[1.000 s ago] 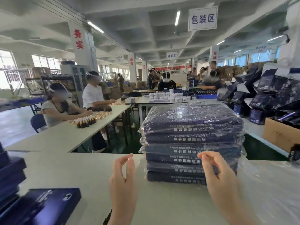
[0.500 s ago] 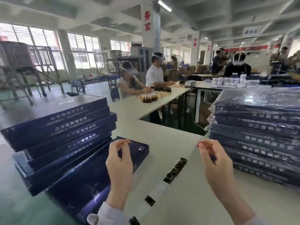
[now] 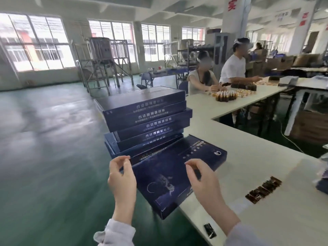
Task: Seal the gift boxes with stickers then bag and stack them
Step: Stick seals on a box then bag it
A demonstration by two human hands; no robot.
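Gift box overhanging the table edge
It lies flat, dark blue, beside a stack of like boxes; left hand and right hand hover just above it, each grip pinched narrow, fingertips drawn in, on what I cannot tell.

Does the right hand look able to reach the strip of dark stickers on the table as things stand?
Probably yes. The sticker strip lies on the table to the right of the right hand, with nothing standing between them. Whether its curled fingers pinch something is unclear.
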